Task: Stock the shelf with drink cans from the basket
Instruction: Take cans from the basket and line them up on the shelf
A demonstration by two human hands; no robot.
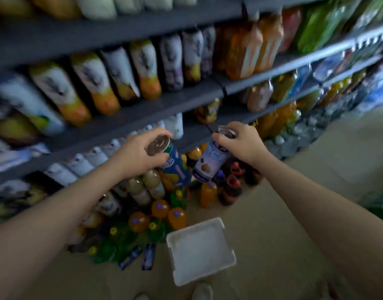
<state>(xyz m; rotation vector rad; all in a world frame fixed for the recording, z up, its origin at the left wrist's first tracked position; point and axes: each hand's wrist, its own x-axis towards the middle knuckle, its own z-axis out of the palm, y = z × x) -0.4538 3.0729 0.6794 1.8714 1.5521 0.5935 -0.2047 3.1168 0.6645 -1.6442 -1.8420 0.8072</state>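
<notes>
**A:** What should they mind while shelving these two?

**B:** The left hand (140, 153) has its fingers curled round the top of a blue drink can with a green rim and fruit print (174, 167), and the right hand (240, 141) has its fingers clamped on the top of a white and lilac drink can (210, 163). Both cans hang tilted in the air, just in front of the lower grey metal shelf (130, 124). I'd level each can before it goes in, slide it base first into a free slot, and set one down at a time so neither knocks its neighbours.

**A:** And the basket?

**B:** The white square plastic basket (227, 263) sits on the floor, near the person and below the hands. From here its inside looks bare; the picture is blurred, so I can't rule out something small.

**A:** What's already stocked?

**B:** Rows of white cans with orange fruit print (99, 87) fill the shelf above. Orange bottles with blue caps (177, 217) and green bottles (153, 230) stand on the floor to the left of the basket.
</notes>
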